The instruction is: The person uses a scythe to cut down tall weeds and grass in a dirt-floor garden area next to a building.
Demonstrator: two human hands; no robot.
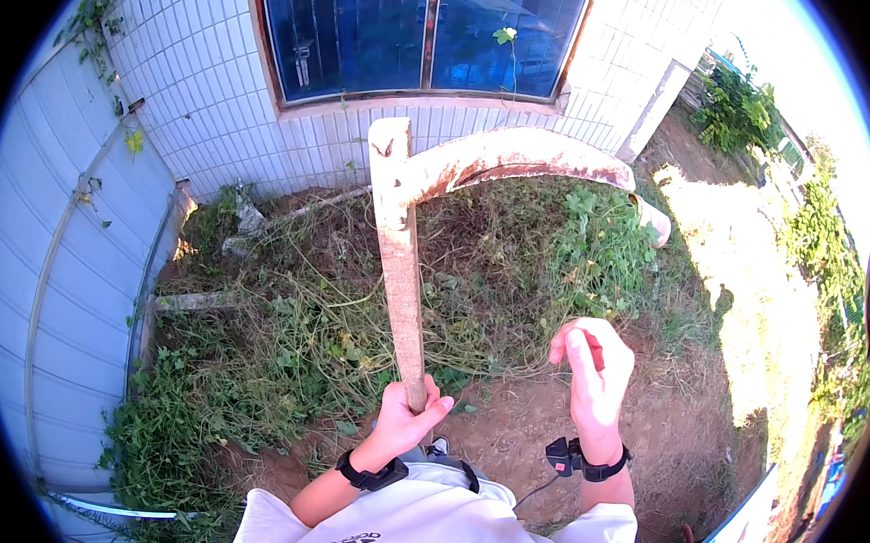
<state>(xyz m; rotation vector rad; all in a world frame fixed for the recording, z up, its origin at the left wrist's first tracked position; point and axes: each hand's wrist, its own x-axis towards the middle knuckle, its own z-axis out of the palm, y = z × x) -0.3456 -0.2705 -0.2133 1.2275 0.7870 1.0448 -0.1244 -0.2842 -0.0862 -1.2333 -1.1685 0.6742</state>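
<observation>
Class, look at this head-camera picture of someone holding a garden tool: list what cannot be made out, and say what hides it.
1. Lower end of the wooden handle: covered by the left hand.
2. Small red thing in the right hand: curled fingers hide most of it, so its kind is unclear.
3. The person's feet and the ground under them: blocked by the white shirt.
4. Far right of the yard: washed out by sun glare and cut by the fisheye rim.
</observation>
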